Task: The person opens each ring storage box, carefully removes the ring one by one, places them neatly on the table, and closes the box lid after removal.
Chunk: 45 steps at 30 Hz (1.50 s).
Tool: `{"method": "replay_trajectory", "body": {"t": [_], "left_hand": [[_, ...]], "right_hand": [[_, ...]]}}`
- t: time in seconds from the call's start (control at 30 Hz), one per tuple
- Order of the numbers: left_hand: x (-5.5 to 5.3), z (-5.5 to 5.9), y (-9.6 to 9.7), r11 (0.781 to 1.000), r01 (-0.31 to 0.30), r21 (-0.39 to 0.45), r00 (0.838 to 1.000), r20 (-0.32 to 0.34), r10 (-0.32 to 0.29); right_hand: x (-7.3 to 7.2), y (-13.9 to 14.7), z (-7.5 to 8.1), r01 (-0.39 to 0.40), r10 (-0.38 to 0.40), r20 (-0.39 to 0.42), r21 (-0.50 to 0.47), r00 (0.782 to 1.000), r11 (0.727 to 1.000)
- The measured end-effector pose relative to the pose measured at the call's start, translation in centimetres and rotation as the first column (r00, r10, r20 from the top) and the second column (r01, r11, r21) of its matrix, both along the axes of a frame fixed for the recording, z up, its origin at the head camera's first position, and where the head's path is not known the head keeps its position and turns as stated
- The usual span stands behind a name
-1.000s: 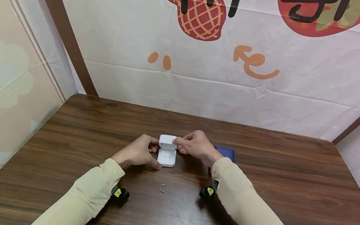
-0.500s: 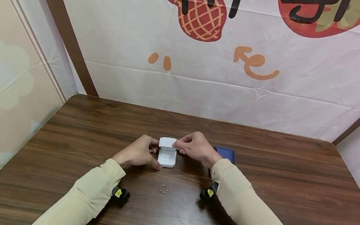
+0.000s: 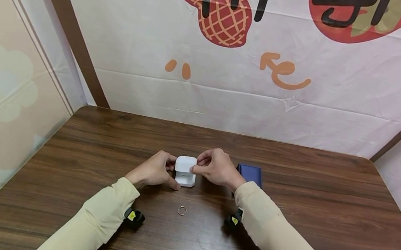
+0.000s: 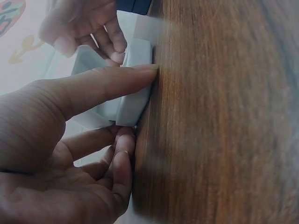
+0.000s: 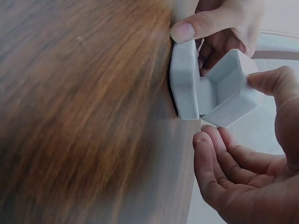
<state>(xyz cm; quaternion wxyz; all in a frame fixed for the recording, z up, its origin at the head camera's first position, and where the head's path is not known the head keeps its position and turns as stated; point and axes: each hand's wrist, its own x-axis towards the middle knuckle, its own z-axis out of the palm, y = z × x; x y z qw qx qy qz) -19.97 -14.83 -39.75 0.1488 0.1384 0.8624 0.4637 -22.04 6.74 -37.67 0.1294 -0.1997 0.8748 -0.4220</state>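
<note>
A small white ring box stands partly open on the wooden table, its hinged lid tilted over the base. My left hand grips the base from the left, thumb at the front and fingers at the back. At the right side my right hand holds the lid, with its thumb on the lid's front edge and its fingers by the hinge side. Nearer to me on the table lies a thin metal ring, apart from both hands.
A dark blue flat item lies behind my right wrist, partly hidden by the sleeve. The brown table reaches back to a printed cloth wall. Each wrist wears a black camera.
My right hand has swung the lid forward and down over the base, which is now more covered. The left hand and the ring have stayed in place.
</note>
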Motion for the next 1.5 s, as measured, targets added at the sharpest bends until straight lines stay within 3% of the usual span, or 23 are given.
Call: {"method": "replay_trajectory", "body": {"t": [0.13, 0.67, 1.27, 1.5], "left_hand": [[0.0, 0.0, -0.1, 1.0, 0.007, 0.003, 1.0, -0.002, -0.007], [0.2, 0.2, -0.1, 0.998, 0.031, 0.06, 0.999, 0.01, -0.032], [0.2, -0.1, -0.1, 1.0, -0.004, -0.031, 0.999, -0.034, 0.003], [0.3, -0.1, -0.1, 0.999, -0.038, -0.027, 0.999, -0.01, 0.038]], "right_hand": [[0.2, -0.1, -0.1, -0.024, 0.025, -0.064, 0.016, 0.998, 1.0], [1.7, -0.5, -0.7, -0.017, 0.034, -0.18, 0.099, 0.983, 0.995], [2.5, -0.4, -1.3, 0.013, 0.016, -0.219, 0.127, 0.975, 0.992], [3.2, 0.2, -0.5, 0.052, -0.019, -0.225, 0.141, 0.974, 0.989]]}}
